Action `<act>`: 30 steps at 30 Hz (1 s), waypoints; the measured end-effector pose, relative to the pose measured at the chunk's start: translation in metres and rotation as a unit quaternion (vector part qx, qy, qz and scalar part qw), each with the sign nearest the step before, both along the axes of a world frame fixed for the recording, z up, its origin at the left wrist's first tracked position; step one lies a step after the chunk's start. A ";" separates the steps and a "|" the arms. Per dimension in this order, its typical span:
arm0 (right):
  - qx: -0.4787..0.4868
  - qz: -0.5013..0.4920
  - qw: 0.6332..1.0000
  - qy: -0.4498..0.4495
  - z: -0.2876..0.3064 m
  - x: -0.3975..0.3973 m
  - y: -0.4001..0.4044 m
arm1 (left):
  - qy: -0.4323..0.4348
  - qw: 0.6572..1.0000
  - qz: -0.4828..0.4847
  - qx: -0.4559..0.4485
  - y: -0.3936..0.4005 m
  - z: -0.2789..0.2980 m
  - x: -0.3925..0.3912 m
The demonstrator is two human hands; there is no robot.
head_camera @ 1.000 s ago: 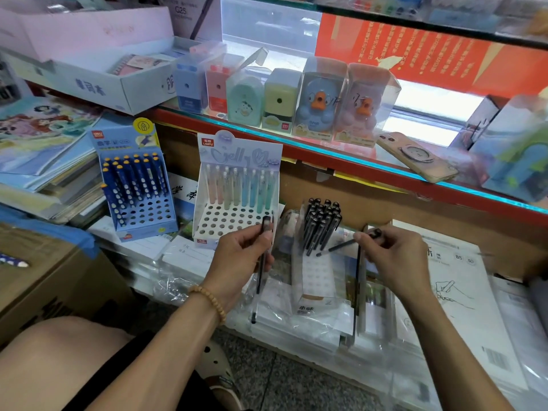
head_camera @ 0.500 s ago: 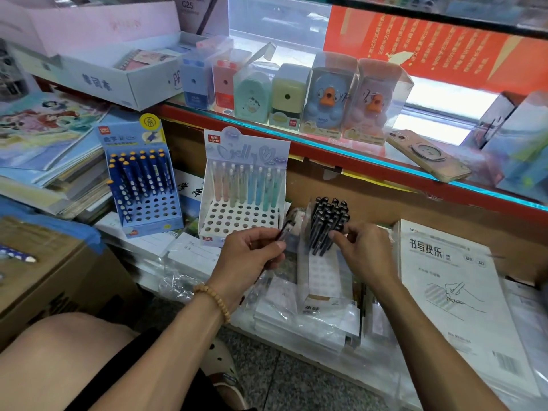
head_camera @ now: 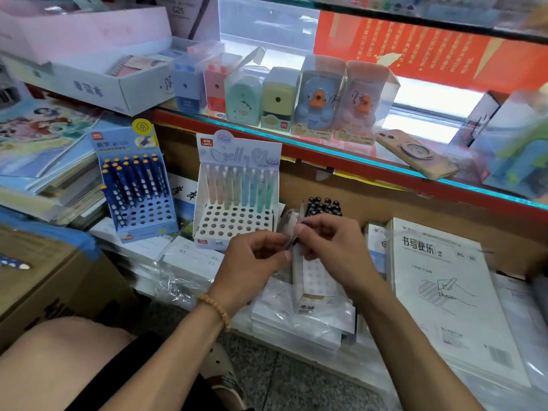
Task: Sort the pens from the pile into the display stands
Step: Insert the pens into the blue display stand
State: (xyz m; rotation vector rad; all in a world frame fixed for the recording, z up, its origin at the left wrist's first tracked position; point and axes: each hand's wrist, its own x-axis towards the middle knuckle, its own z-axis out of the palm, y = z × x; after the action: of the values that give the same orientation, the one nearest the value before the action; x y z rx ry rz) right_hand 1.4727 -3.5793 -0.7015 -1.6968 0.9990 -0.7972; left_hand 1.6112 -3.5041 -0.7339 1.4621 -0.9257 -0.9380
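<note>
My left hand (head_camera: 255,256) grips a black pen (head_camera: 292,244), of which only a short piece shows between my fingers. My right hand (head_camera: 335,244) meets the left one and pinches the same pen at its upper end. Both hands hover in front of a white display stand (head_camera: 314,281) whose back rows hold several black pens (head_camera: 323,204). To the left stands a white stand (head_camera: 237,223) with pastel pens, most of its holes empty. Further left, a blue stand (head_camera: 139,215) holds blue dotted pens.
The stands sit on wrapped paper packs and notebooks (head_camera: 444,292) below a red-edged glass counter (head_camera: 355,161) with boxed sharpeners and a phone. A cardboard box (head_camera: 44,280) at the left carries one blue pen (head_camera: 14,264). My knee is at bottom left.
My right hand has moved left from the black-pen stand to my left hand and now pinches the pen there. My left hand rose slightly toward the stand.
</note>
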 end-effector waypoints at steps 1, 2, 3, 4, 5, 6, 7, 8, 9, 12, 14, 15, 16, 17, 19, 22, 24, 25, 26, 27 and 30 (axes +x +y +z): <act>0.009 -0.013 0.999 -0.028 0.003 -0.004 -0.002 | -0.012 1.000 -0.002 0.005 0.001 0.001 0.001; 0.013 -0.027 0.998 -0.050 0.008 -0.009 -0.005 | -0.023 1.000 -0.005 0.008 0.002 0.002 0.002; 0.008 -0.038 0.997 -0.062 0.013 -0.012 -0.007 | -0.033 0.999 -0.009 0.009 0.003 0.002 0.002; 0.004 -0.045 0.996 -0.071 0.016 -0.014 -0.008 | -0.041 0.999 -0.013 0.007 0.003 0.002 0.001; 0.001 -0.052 0.996 -0.079 0.017 -0.015 -0.009 | -0.046 0.999 -0.016 0.004 0.003 0.002 -0.001; 0.001 -0.058 0.995 -0.086 0.019 -0.015 -0.009 | -0.050 0.999 -0.019 -0.001 0.002 0.002 -0.003; -0.004 -0.066 0.994 -0.088 0.019 -0.016 -0.008 | -0.052 0.998 -0.020 -0.004 0.002 0.003 -0.006; -0.014 -0.075 0.993 -0.090 0.020 -0.019 -0.007 | -0.054 0.998 -0.019 -0.004 0.002 0.003 -0.009; -0.031 -0.086 0.992 -0.093 0.022 -0.022 -0.007 | -0.053 0.998 -0.015 0.001 0.001 0.003 -0.010; -0.082 -0.147 0.980 -0.109 0.032 -0.043 -0.013 | -0.046 0.998 0.017 0.039 0.000 -0.004 -0.012; -0.129 -0.186 0.969 -0.096 0.033 -0.058 -0.021 | -0.037 0.996 0.044 0.063 -0.001 -0.010 -0.013; -0.154 -0.200 0.965 -0.070 0.030 -0.064 -0.025 | -0.034 0.995 0.052 0.072 -0.001 -0.011 -0.015; -0.173 -0.209 0.962 -0.038 0.024 -0.067 -0.029 | -0.035 0.995 0.056 0.080 -0.002 -0.013 -0.017; -0.184 -0.213 0.960 -0.009 0.016 -0.068 -0.031 | -0.035 0.994 0.056 0.086 -0.002 -0.013 -0.020; -0.192 -0.215 0.957 0.029 -0.003 -0.065 -0.035 | -0.028 0.994 0.052 0.090 -0.003 -0.016 -0.025; -0.191 -0.221 0.954 0.057 -0.023 -0.056 -0.038 | -0.021 0.994 0.047 0.093 0.000 -0.022 -0.028; -0.191 -0.218 0.954 0.073 -0.029 -0.052 -0.039 | -0.022 0.994 0.044 0.098 0.002 -0.026 -0.026; -0.194 -0.215 0.954 0.082 -0.029 -0.051 -0.040 | -0.022 0.994 0.044 0.100 0.003 -0.027 -0.025; -0.199 -0.212 0.952 0.090 -0.029 -0.049 -0.041 | -0.024 0.994 0.045 0.101 0.004 -0.028 -0.024; -0.204 -0.210 0.951 0.095 -0.028 -0.048 -0.042 | -0.024 0.993 0.047 0.101 0.004 -0.029 -0.023; -0.218 -0.208 0.948 0.101 -0.026 -0.044 -0.047 | -0.018 0.993 0.054 0.104 0.004 -0.031 -0.020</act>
State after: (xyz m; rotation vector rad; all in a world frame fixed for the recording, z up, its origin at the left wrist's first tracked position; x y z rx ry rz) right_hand 1.4283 -3.6263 -0.7277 -2.0010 1.4316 -1.2042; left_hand 1.5915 -3.5004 -0.7652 1.6931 -0.7846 -0.9523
